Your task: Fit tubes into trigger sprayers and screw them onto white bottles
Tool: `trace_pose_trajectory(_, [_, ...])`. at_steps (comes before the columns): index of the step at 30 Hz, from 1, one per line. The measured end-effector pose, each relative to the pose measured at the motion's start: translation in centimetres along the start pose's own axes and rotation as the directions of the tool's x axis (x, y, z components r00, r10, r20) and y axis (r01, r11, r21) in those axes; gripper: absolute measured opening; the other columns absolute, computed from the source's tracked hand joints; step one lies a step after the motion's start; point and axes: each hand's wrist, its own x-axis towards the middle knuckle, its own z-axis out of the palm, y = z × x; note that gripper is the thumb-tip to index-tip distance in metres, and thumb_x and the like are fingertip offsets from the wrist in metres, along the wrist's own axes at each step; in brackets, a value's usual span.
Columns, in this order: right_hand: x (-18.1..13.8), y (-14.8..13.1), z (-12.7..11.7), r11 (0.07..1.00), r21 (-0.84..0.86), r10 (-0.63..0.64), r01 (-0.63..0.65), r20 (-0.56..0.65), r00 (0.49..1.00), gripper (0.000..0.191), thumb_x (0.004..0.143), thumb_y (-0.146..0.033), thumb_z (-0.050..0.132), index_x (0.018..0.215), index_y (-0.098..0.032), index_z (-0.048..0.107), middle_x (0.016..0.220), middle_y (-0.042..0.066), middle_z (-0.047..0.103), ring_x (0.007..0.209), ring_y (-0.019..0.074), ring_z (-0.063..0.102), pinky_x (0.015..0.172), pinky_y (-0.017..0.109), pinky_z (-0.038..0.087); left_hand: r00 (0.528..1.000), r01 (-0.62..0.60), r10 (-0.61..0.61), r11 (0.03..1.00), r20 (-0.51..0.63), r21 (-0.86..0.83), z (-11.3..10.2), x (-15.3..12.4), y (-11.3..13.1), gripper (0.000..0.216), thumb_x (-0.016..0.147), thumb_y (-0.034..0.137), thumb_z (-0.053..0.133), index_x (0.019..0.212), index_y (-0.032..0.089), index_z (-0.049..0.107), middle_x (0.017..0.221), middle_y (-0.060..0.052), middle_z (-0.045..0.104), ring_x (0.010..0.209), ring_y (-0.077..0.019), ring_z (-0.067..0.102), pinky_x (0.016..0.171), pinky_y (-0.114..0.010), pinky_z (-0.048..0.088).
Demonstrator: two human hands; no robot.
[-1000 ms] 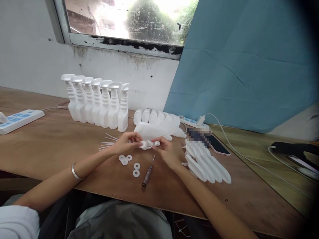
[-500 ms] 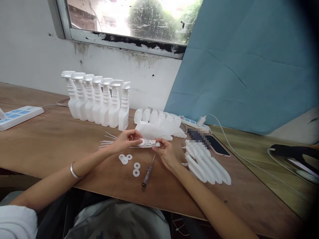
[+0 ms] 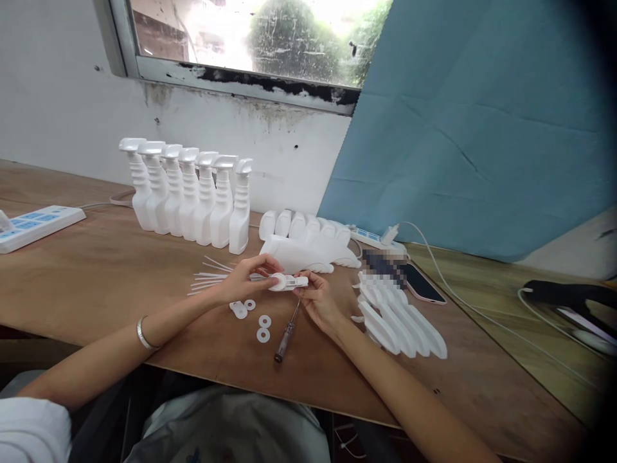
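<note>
Between my hands is a white plastic spray-bottle trigger mechanism (image 3: pixel 289 281) with a round collar at its left end. My left hand (image 3: pixel 253 276) pinches the collar end between thumb and fingers. The narrow right end sits in the fingertips of my right hand (image 3: pixel 318 297). Below them on the table lie several flat white ring washers (image 3: pixel 263 328) and a screwdriver (image 3: pixel 285 341) with a clear handle, its tip pointing up toward my right hand. Thin white tubes (image 3: pixel 207 278) lie beside and partly behind my left hand.
Several white spray bottles (image 3: pixel 238 212) with heads on stand in a row at the back left. More white bottles (image 3: pixel 296 254) lie beyond my hands. White curved plastic covers (image 3: pixel 402 321) lie at the right, near a phone (image 3: pixel 424 283). Power strips (image 3: pixel 41 226) and cables rest on the table.
The trigger mechanism has turned slightly in my fingers, its collar now facing more toward me. Both hands stay in nearly the same place and keep their hold.
</note>
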Motion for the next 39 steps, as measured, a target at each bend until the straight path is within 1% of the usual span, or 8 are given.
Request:
trace_pose_trajectory(5, [0.0,0.4,-0.2,0.994,-0.095,-0.047,0.048,0.017,0.999,0.032,0.045,-0.015,0.074,0.068,-0.019,0.053,0.070,-0.003,0.057,0.069,0.0124,0.054,0.068,0.026,0.047,0.990,-0.128,0.134,0.985,-0.040,0.120,0.6,-0.4,-0.2,0.038,0.069,0.032,0.066,0.100,0.017,0.049,0.097,-0.004,0.058,0.088,-0.0145,0.056,0.082,-0.030,0.046])
trace_pose_trajectory(9, [-0.6,0.3,-0.1,0.905,-0.330,-0.244,0.268,0.113,0.963,0.041,0.057,-0.022,0.071,0.089,-0.023,0.046,0.088,0.000,0.055,0.080,0.0150,0.055,0.071,0.029,0.048,0.980,-0.153,0.180,0.955,-0.082,0.255,0.6,-0.6,-0.4,0.029,0.070,0.032,0.065,0.089,0.015,0.052,0.086,-0.002,0.061,0.075,-0.0117,0.057,0.073,-0.025,0.048])
trace_pose_trajectory(11, [-1.0,0.3,0.0,0.762,-0.489,-0.378,0.425,0.198,0.904,0.052,0.065,-0.023,0.067,0.108,-0.027,0.037,0.108,0.005,0.048,0.091,0.0167,0.053,0.076,0.032,0.048,0.979,-0.152,0.185,0.946,-0.090,0.286,0.5,-0.6,-0.5,0.024,0.072,0.032,0.064,0.084,0.015,0.053,0.081,-0.001,0.061,0.071,-0.0107,0.057,0.070,-0.023,0.048])
trace_pose_trajectory(13, [-1.2,0.4,0.0,0.515,-0.650,-0.472,0.558,0.328,0.818,0.057,0.069,-0.023,0.063,0.116,-0.028,0.030,0.122,0.009,0.036,0.103,0.0196,0.048,0.081,0.037,0.047,0.980,-0.156,0.185,0.939,-0.069,0.308,0.5,-0.6,-0.6,0.021,0.073,0.032,0.063,0.081,0.015,0.053,0.080,-0.001,0.061,0.070,-0.0104,0.056,0.069,-0.022,0.047])
trace_pose_trajectory(17, [-1.2,0.7,-0.3,0.011,-0.745,-0.474,0.667,0.584,0.659,0.050,0.072,-0.026,0.062,0.113,-0.025,0.034,0.123,0.012,0.031,0.103,0.0224,0.047,0.081,0.041,0.047,0.977,-0.188,0.210,0.927,-0.034,0.325,0.7,-0.7,-0.7,0.020,0.073,0.032,0.062,0.080,0.014,0.054,0.076,-0.001,0.060,0.067,-0.0096,0.055,0.066,-0.021,0.047])
trace_pose_trajectory(21, [-1.0,0.7,-0.6,-0.196,-0.760,-0.430,0.620,0.635,0.643,0.038,0.076,-0.022,0.055,0.110,-0.024,0.038,0.122,0.013,0.036,0.090,0.0204,0.054,0.067,0.034,0.050,0.974,-0.210,0.227,0.934,-0.026,0.290,0.8,-0.8,-0.6,0.019,0.075,0.031,0.060,0.081,0.014,0.053,0.076,-0.001,0.059,0.067,-0.0096,0.055,0.066,-0.021,0.047])
trace_pose_trajectory(30, [-1.4,0.9,-0.9,-0.219,-0.742,-0.385,0.633,0.662,0.643,0.040,0.068,-0.020,0.056,0.106,-0.023,0.043,0.103,0.008,0.052,0.074,0.0175,0.057,0.055,0.026,0.046,0.959,-0.273,0.211,0.862,0.186,0.427,0.5,-0.7,-1.0,0.035,0.070,0.037,0.062,0.092,0.016,0.046,0.090,-0.005,0.054,0.078,-0.0146,0.052,0.071,-0.025,0.044])
trace_pose_trajectory(39, [-1.3,0.5,-1.0,-0.199,-0.660,-0.419,0.725,0.726,0.546,0.034,0.073,-0.024,0.055,0.106,-0.026,0.048,0.094,0.005,0.058,0.073,0.0153,0.058,0.058,0.025,0.045,0.907,-0.421,0.387,0.806,0.169,0.417,0.9,-1.1,-1.2,0.026,0.076,0.033,0.057,0.093,0.017,0.047,0.088,-0.006,0.054,0.073,-0.0118,0.053,0.065,-0.021,0.044])
